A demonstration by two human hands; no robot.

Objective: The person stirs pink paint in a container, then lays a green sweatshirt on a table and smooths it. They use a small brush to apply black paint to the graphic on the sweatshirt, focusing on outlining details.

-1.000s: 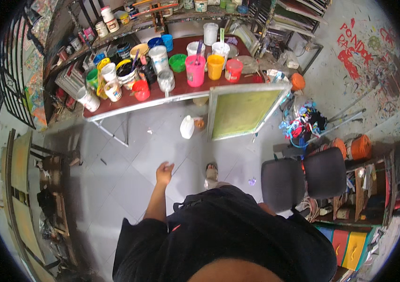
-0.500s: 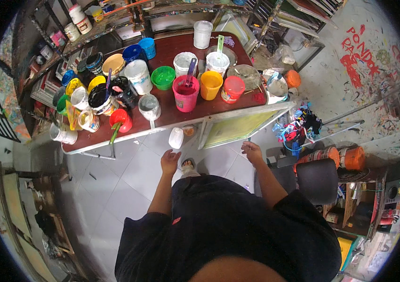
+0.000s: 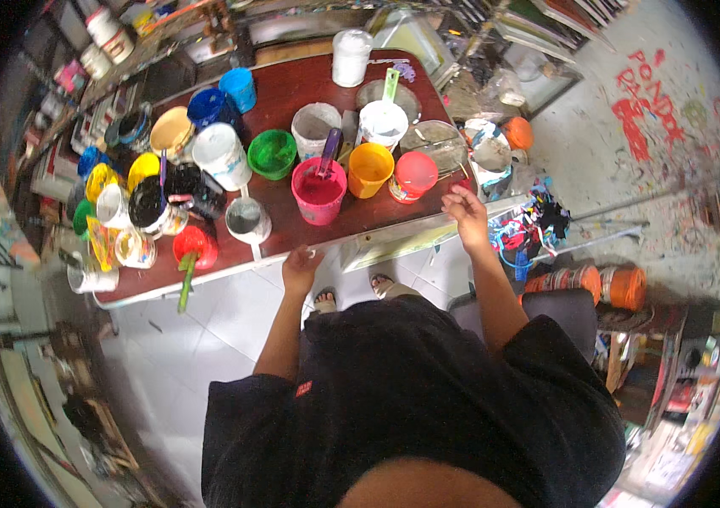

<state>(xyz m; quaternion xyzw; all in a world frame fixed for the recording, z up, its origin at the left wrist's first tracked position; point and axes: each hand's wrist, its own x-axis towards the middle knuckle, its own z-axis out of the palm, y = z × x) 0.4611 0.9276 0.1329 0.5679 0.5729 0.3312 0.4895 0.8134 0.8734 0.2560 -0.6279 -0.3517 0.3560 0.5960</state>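
Note:
My left hand (image 3: 298, 269) hangs just off the front edge of the dark red table (image 3: 292, 230), fingers loosely curled and apart, with no object visible in it. Closest to it are a grey-smeared paint tub (image 3: 248, 222) and a pink paint bucket (image 3: 319, 201) with a purple-handled tool (image 3: 330, 152) standing in it. My right hand (image 3: 467, 216) is raised by the table's right end, its fingers partly spread and empty. Beside it stand a red-lidded tub (image 3: 415, 175) and a yellow-orange cup (image 3: 370, 169).
A framed screen (image 3: 394, 245) leans below the table's front edge. Many paint containers crowd the table's left side, including a red cup (image 3: 196, 247) with a green handle. At right are a rag pile (image 3: 538, 218), orange buckets (image 3: 623, 288) and a dark chair (image 3: 567, 317).
I have come closer to the table. My right hand has risen toward its right end, and my left hand has moved up to its front edge. The white container below the table edge is out of sight.

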